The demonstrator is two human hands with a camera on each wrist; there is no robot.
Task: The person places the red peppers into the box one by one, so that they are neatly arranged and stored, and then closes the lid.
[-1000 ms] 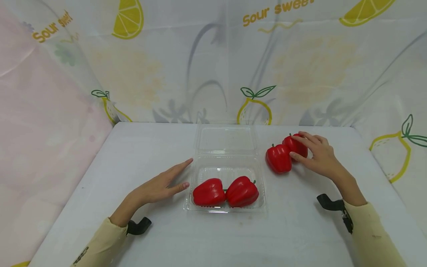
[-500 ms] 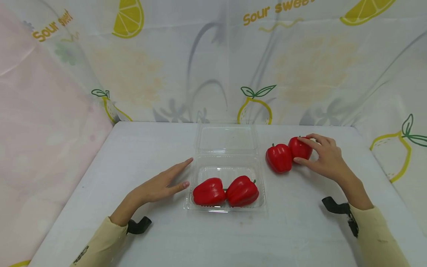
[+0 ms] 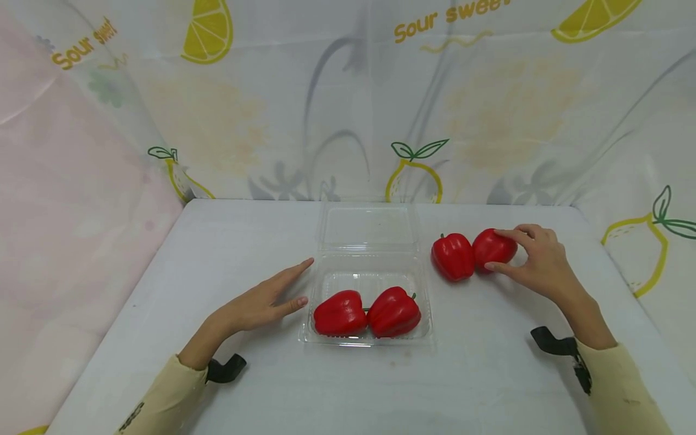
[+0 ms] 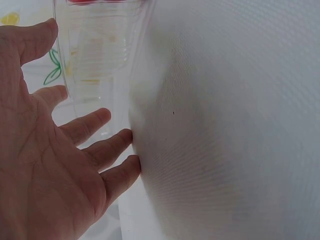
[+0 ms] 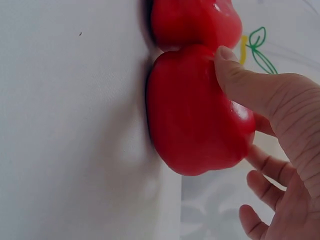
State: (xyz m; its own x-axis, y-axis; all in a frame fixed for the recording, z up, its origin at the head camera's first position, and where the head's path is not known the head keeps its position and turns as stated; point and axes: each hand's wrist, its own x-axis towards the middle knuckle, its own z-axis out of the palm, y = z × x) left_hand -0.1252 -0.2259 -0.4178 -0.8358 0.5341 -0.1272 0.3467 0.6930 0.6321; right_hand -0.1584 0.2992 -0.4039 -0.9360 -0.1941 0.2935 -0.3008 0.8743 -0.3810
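My right hand [image 3: 541, 263] pinches a red bell pepper [image 3: 493, 249] between thumb and fingers at the right of the table. In the right wrist view the thumb presses on the near side of this bell pepper [image 5: 197, 117], and some fingers stand off it. Another red bell pepper [image 3: 453, 257], stem up, sits against its left side. Two more bell peppers [image 3: 394, 312] lie on their sides in the front of a clear plastic clamshell box [image 3: 370, 281], whose lid is folded back. My left hand [image 3: 261, 302] has its fingers extended beside the box's left edge.
The box's clear lid [image 3: 370, 226] lies toward the back of the white table [image 3: 244, 241]. A printed cloth [image 3: 261, 90] with lemons hangs behind and at the sides. Black wrist mounts [image 3: 551, 341] stick out near both cuffs.
My right hand has moved right and toward me. The pepper in it has shifted the same way and tipped, so its stem no longer shows. The left hand has stayed put.
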